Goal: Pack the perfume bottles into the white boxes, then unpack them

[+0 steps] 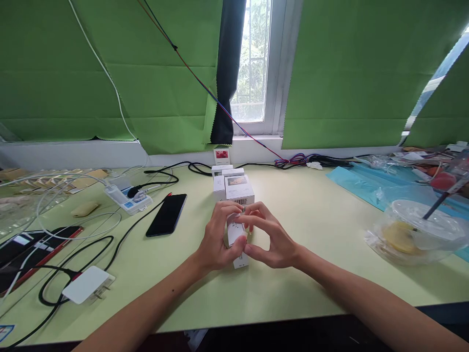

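White and small, one box [234, 232] is framed between the left hand [219, 237] and the right hand [273, 237], with other boxes [239, 189] grouped just beyond. The pale tabletop [300, 293] is backed by green curtains [348, 73] and a window [252, 58]. The box is clamped by the curled left hand and touched by the half-open right hand; whether the latter grips cannot be told.

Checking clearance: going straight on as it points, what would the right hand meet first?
The right hand would most likely meet the white box between the hands, which it may already touch; depth is unclear. Just beyond lies the left hand.
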A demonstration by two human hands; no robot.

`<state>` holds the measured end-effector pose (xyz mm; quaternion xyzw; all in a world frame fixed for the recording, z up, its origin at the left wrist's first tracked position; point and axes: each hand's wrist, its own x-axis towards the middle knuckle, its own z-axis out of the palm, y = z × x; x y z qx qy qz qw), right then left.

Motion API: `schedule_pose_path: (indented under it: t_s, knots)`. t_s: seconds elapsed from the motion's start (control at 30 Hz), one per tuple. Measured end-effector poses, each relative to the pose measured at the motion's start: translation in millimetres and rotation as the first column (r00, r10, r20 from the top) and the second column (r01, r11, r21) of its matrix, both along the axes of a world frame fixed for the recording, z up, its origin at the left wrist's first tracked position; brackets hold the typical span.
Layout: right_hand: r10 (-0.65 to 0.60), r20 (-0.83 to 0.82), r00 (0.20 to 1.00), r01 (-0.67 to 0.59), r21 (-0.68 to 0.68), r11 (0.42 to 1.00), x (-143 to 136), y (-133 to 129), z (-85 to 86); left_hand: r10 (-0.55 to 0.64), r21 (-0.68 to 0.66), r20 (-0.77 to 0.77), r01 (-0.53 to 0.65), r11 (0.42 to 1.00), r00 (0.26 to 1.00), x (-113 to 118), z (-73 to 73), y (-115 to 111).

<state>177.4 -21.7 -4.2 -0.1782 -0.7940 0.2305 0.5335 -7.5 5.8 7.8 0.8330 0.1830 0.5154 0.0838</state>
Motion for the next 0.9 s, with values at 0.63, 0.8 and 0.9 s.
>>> schedule_pose_path:
  t_s: [0.63, 0.8, 0.9]
  knots:
    - [-0.063, 0.018, 0.998, 0.063, -0.002, 0.998, -2.1, 0.3, -1.5, -0.018, -0.018, -0.012, 0.018, 1.0, 1.0, -0.1, -1.9, 0.5]
    - [-0.064, 0.007, 0.998, 0.064, -0.001, 0.998, -2.8, 0.1, -0.3, -0.04, -0.026, -0.009, 0.039, 0.999, 0.999, -0.4, -3.0, 1.0]
    - [-0.066, 0.002, 0.998, 0.066, 0.005, 0.998, -3.1, 0.2, -0.4, -0.051, -0.015, -0.004, 0.051, 0.999, 0.999, -0.3, -2.6, 1.5]
